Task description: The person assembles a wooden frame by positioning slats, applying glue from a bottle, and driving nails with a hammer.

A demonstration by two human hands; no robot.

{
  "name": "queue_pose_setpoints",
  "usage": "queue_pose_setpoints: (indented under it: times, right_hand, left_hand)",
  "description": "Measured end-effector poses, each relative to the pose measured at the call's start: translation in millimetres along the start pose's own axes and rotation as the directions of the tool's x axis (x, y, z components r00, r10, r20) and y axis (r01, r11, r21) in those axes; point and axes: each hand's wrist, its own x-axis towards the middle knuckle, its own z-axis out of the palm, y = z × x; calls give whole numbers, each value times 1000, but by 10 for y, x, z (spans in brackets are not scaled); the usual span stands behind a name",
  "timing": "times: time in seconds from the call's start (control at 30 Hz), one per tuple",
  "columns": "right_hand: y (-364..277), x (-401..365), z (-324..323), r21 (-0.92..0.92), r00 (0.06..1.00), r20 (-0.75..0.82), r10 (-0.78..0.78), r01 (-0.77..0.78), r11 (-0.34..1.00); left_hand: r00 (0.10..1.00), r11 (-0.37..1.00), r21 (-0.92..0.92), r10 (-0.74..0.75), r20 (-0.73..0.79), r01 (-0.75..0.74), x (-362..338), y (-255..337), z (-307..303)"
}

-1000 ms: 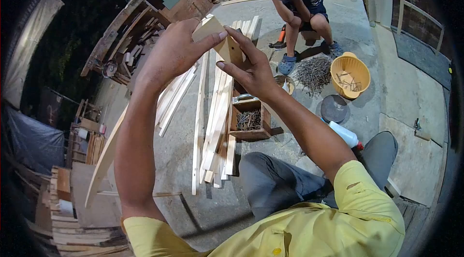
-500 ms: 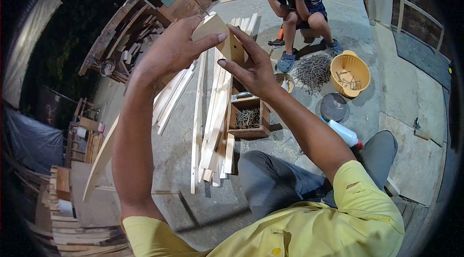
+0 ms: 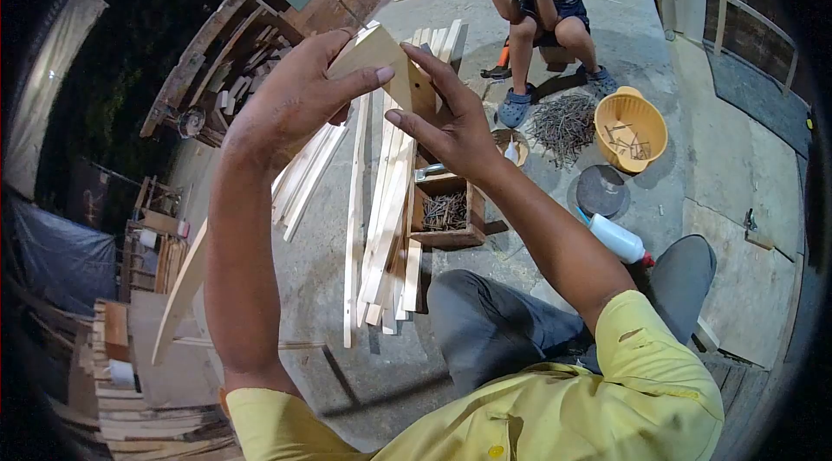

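Note:
Both my hands are raised in front of me around a pale wooden block [image 3: 368,56], which is tilted with one corner up. My left hand [image 3: 295,97] is closed on its left side, the thumb lying across the near face. My right hand [image 3: 452,125] grips the right side, index finger along the edge and thumb lower down. A dark round spot shows on the right face. Something thin, like a nail [image 3: 352,12], sticks up behind the block; its base is hidden. Below stands a wooden box [image 3: 451,238] of nails, beside long pale wood strips [image 3: 381,227].
Another person [image 3: 546,19] sits ahead, next to an orange-handled hammer [image 3: 498,67]. On the floor are a nail pile [image 3: 563,121], a yellow basket [image 3: 657,119] with some nails, a dark round disc [image 3: 601,191] and a white bottle [image 3: 617,237]. Scrap wood [image 3: 243,80] fills a shelf at left.
The block and both my hands have shifted slightly left, and the block has turned a little. My grip stays on it. The seated person's head and arms have moved slightly.

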Motion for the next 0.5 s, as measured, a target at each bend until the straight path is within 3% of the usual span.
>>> queue_pose_setpoints:
  times: [0.07,0.27,0.5]
  right_hand:
    - [21,10,4,-43,998,-21,-58,57,997]
    - [-13,21,-16,79,1000,11,3,-3,997]
    - [42,4,24,46,998,-47,-47,49,998]
  left_hand:
    - [998,997,59,-58,22,57,5,24,-19]
    - [998,998,37,-46,-52,48,-5,-4,31]
    - [996,996,72,-54,-66,59,35,-74,32]
